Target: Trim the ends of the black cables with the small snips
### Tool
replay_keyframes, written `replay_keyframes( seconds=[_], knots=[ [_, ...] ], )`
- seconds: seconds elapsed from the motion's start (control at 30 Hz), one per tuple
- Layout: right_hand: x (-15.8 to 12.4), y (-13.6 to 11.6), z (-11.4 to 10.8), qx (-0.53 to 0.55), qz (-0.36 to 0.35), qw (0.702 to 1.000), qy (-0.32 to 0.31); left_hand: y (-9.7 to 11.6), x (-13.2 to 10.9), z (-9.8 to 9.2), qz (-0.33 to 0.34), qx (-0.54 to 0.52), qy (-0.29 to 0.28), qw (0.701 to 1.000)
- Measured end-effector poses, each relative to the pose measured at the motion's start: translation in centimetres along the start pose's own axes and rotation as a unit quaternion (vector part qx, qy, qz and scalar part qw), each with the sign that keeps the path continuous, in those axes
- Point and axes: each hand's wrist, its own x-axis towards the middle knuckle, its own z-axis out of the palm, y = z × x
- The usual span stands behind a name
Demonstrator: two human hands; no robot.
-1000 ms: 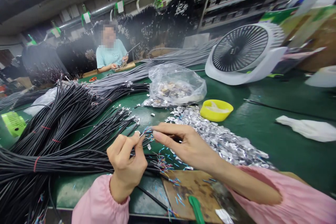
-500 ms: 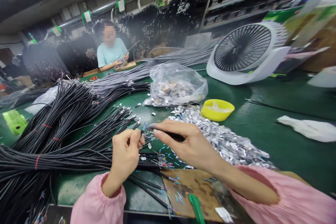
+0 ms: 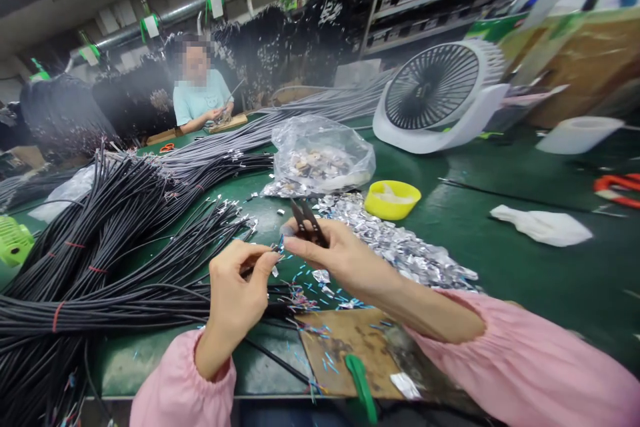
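Note:
My left hand [image 3: 237, 287] is closed in a pinch on the end of a black cable, whose thin wires, a blue one among them, poke out at the fingertips. Close against it, my right hand [image 3: 345, 257] has a pair of dark snips [image 3: 311, 221] in its grip, blades pointing up and away. A greyish cover sits on a fingertip of the right hand. That hand's thumb and finger are at the cable's wire ends. Beneath both hands lie blue wire bits and the wire ends of a black cable bundle [image 3: 150, 307].
Silver foil scraps [image 3: 400, 247] are heaped right of centre. Behind them are a clear bag [image 3: 325, 153], a yellow bowl [image 3: 393, 203] and a white fan [image 3: 440, 97]. A green-handled tool [image 3: 361, 387] lies on a brown board [image 3: 340, 340]. Across the table sits a co-worker [image 3: 203, 100].
The snips in my right hand have swung upright, away from the wires, and the fingertips have come to the wire ends. My view has turned slightly right.

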Motion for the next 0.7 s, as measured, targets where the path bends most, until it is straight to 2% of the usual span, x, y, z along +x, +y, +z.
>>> replay_keyframes(
  seconds=[0.1, 0.17, 0.23, 0.3, 0.37, 0.43, 0.5, 0.57, 0.63, 0.7],
  knots=[
    [0.1, 0.3, 0.0, 0.099, 0.059, 0.989, -0.093, -0.2, 0.4, -0.1, 0.031, 0.003, -0.005, 0.999],
    [0.2, 0.3, 0.1, 0.105, 0.052, 0.986, -0.116, -0.2, 0.5, 0.0, 0.028, 0.009, -0.007, 1.0],
    [0.3, 0.3, 0.2, 0.043, -0.01, 0.996, -0.075, 0.0, 0.5, 0.2, 0.009, 0.013, -0.019, 1.0],
    [0.4, 0.3, 0.4, -0.046, -0.095, 0.994, 0.005, 0.2, 0.4, 0.3, -0.011, 0.012, -0.034, 0.999],
    [0.4, 0.4, 0.6, -0.081, -0.124, 0.987, 0.062, 0.4, 0.4, 0.3, -0.022, 0.01, -0.036, 0.999],
    [0.3, 0.5, 0.9, -0.028, -0.067, 0.996, 0.042, 0.3, 0.4, 0.4, -0.039, 0.003, -0.027, 0.999],
    [0.2, 0.6, 1.0, 0.041, 0.013, 0.999, -0.033, 0.2, 0.5, 0.4, -0.066, -0.011, -0.02, 0.998],
    [0.1, 0.7, 1.0, 0.029, 0.017, 0.997, -0.07, 0.2, 0.7, 0.3, -0.094, -0.032, -0.029, 0.995],
    [0.2, 0.6, 0.7, -0.073, -0.066, 0.995, -0.021, 0.2, 0.8, 0.1, -0.112, -0.055, -0.062, 0.99],
    [0.5, 0.5, 0.1, -0.174, -0.157, 0.968, 0.092, 0.3, 0.9, -0.1, -0.122, -0.072, -0.093, 0.986]
  ],
)
